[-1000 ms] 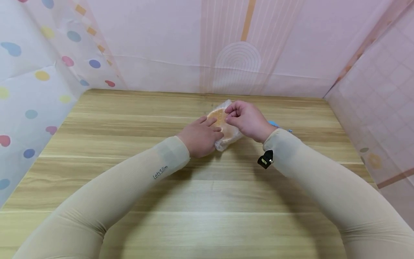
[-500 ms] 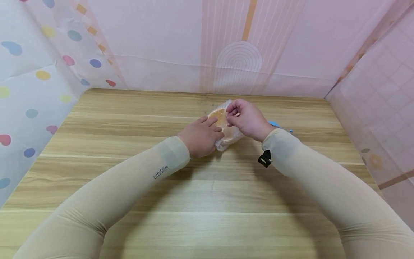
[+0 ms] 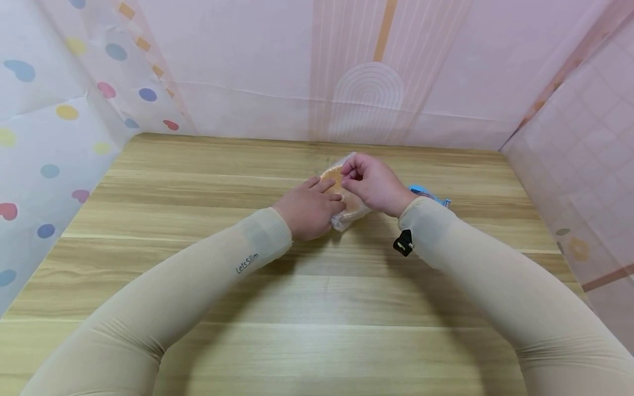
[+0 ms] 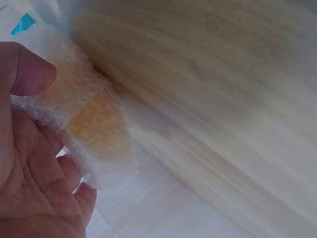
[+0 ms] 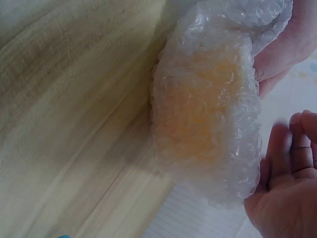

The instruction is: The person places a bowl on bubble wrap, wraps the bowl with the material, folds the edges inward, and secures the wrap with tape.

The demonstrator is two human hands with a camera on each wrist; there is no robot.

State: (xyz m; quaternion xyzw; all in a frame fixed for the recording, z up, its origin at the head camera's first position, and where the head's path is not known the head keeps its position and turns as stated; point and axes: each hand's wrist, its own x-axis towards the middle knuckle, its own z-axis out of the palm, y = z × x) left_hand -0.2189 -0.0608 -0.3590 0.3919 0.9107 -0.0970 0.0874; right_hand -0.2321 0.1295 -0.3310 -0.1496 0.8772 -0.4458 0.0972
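A flat, round, orange-yellow thing wrapped in bubble wrap [image 3: 353, 204] lies on the wooden table; the wrap hides its exact kind. My left hand [image 3: 308, 212] rests on the near left side of the bundle with spread fingers. In the left wrist view its thumb [image 4: 34, 72] lies along the wrapped bundle [image 4: 101, 126]. Over the right side of the wrap, my right hand [image 3: 375, 184] has curled fingers, thumb close to the index fingertip. The right wrist view has this hand [image 5: 287, 193] right at the edge of the bubble wrap [image 5: 203, 114], with nothing visible in its fingers.
A blue object [image 3: 433, 197], probably a tape dispenser, lies behind the right wrist, partly hidden by it. A black clip [image 3: 403, 243] hangs at the right sleeve cuff. Patterned sheets [image 3: 238, 66] border the wooden table [image 3: 297, 302] at the back and both sides.
My right hand has shifted slightly left over the wrap, its fingers a little more curled. More of the blue object shows behind it. The left hand stays in place.
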